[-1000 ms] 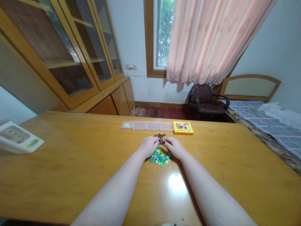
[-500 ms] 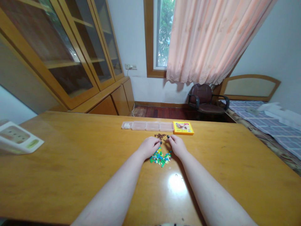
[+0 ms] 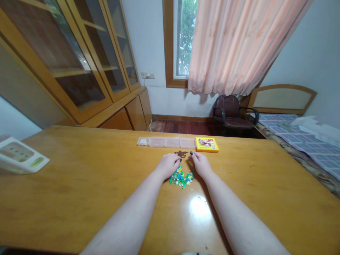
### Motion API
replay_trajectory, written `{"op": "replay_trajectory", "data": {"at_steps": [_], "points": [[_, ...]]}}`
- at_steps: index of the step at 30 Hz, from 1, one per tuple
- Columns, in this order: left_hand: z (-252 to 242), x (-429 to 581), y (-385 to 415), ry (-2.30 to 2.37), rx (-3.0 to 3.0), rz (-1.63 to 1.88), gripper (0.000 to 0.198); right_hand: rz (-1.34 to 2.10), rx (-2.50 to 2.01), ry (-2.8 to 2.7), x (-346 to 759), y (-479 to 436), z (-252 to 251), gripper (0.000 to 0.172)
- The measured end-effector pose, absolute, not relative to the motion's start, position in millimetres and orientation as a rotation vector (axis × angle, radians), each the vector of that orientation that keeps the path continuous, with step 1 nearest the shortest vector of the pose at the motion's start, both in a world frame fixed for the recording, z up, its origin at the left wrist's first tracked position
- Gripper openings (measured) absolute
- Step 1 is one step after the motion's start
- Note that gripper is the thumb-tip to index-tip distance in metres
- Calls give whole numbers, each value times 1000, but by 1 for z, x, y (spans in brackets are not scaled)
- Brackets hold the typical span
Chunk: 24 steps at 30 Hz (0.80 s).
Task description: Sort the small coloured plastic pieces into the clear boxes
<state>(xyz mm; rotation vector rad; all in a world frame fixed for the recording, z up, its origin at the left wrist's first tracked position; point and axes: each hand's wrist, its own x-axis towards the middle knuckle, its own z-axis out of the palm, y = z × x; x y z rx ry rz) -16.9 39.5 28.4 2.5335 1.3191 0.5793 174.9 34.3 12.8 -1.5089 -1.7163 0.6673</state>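
Note:
A small pile of brown toy bricks (image 3: 181,154) lies on the wooden table (image 3: 87,177). Nearer to me is a mixed heap of tiny green, blue, yellow and white toy bricks (image 3: 181,180). My left hand (image 3: 169,165) rests at the left between both piles, thumb and fingers drawn together. Whatever it holds is too small or hidden to make out. Just right of the brown pile, my right hand (image 3: 201,164) has its fingers curled under and its thumb pointing toward the bricks. Its fingertips are largely hidden, and I cannot make out anything in them.
Behind the piles stands a row of clear plastic trays (image 3: 172,142), with something whitish in the leftmost one. A yellow box (image 3: 207,144) adjoins the row's right end. A white plastic container (image 3: 22,155) sits at the far left. Beyond the table are a chair (image 3: 231,111) and a bed.
Both hands have shifted slightly apart, and the gap between the thumbs is wider. A few brown bricks that lay by the right fingertips now appear closer to the brown pile.

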Motion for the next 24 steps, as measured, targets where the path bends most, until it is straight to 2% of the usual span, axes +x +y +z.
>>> {"op": "replay_trajectory", "data": {"at_steps": [9,17,24], "points": [[27,-15,38,1201,2543,545,26,695,-1329,-1901,169,31,20,34],[30,-17,39,1401,2510,562,29,705,-1388,-1841,170,31,17,34],[30,-16,38,1334,2525,544,27,761,-1381,-1859,169,31,16,35]]}}
